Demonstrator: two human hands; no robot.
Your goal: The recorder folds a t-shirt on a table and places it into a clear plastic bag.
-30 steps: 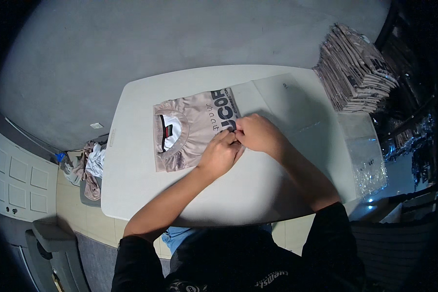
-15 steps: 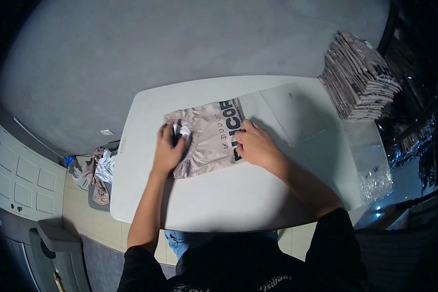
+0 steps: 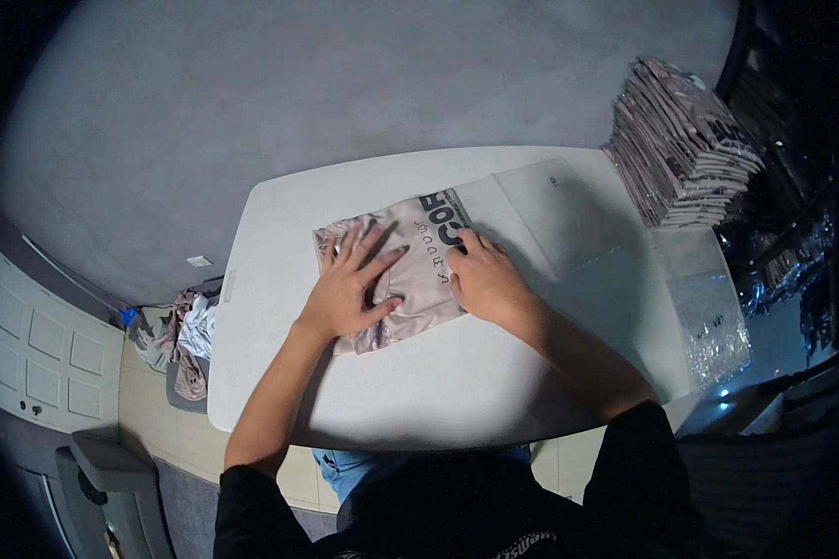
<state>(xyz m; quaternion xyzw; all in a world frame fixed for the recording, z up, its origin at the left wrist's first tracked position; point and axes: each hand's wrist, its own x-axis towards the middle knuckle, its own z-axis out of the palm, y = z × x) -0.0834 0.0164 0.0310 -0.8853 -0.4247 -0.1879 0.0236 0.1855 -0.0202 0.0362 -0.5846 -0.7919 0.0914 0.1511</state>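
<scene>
A folded beige satin shirt (image 3: 410, 312) with dark lettering lies on the white table (image 3: 419, 396). My left hand (image 3: 345, 293) is spread flat over its collar end, the fingers apart and pressing on the cloth. At the opposite, lettered end, my right hand (image 3: 488, 282) has its fingers curled at the shirt's edge. What its fingertips pinch is partly hidden, but they appear closed on the cloth. A clear plastic bag (image 3: 527, 210) lies flat beyond that edge and stretches away to the right. Whether the shirt is inside it, I cannot tell.
Bagged, folded garments form a tall stack (image 3: 685, 154) at the table's far right corner. Clear plastic bags (image 3: 713, 340) lie along the right edge. A grey wall (image 3: 391, 84) rises behind the table. Loose clothes (image 3: 194, 326) are heaped on the left, near a white door (image 3: 47, 335).
My left hand has opened from a curled grip at the collar and now lies flat on the shirt, a little to the right. My right hand has barely moved.
</scene>
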